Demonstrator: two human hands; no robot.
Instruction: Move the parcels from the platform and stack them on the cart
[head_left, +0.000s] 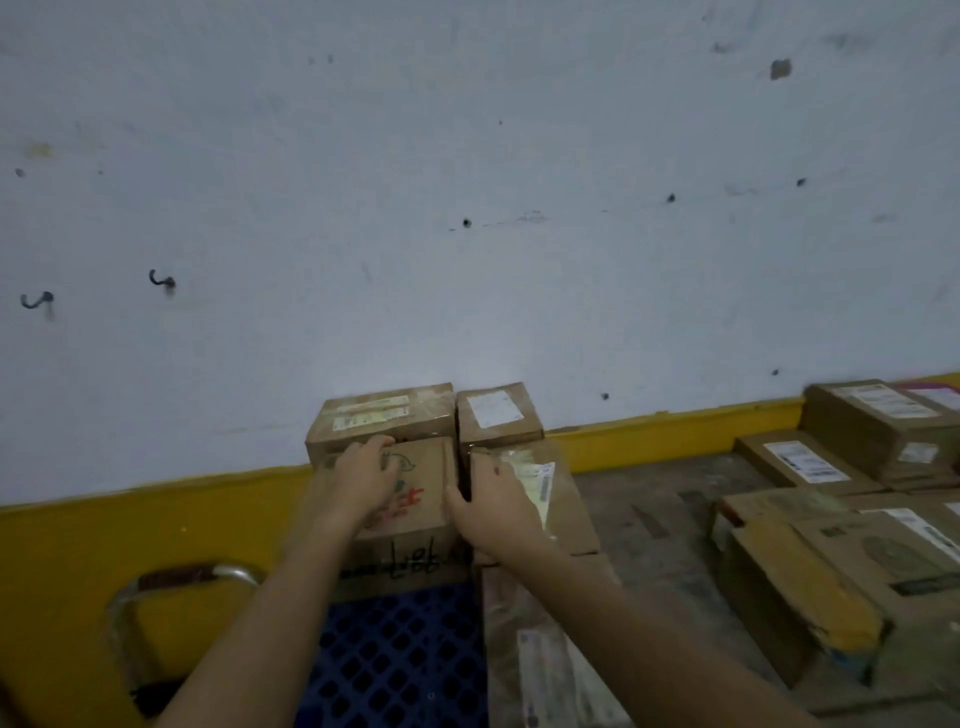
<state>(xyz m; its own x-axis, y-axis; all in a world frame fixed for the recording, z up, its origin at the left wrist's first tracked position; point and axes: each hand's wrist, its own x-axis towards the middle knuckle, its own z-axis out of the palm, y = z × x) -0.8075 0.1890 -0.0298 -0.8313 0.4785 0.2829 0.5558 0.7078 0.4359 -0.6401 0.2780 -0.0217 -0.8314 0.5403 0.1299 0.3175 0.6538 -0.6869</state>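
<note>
Left hand (363, 475) laid flat with fingers spread on a brown box (410, 499), right hand (493, 506) curled around the box beside it (550, 493), blue cart (400, 660) seen below both hands

Blue lattice cart deck (400, 654) under stacked cardboard parcels (415, 499); more boxes (831, 582) on grey platform (665, 519)

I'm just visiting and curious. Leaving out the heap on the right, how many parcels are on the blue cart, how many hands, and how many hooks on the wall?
Parcels on the cart: 5
Hands (left, right): 2
Wall hooks: 2
Total: 9
</note>
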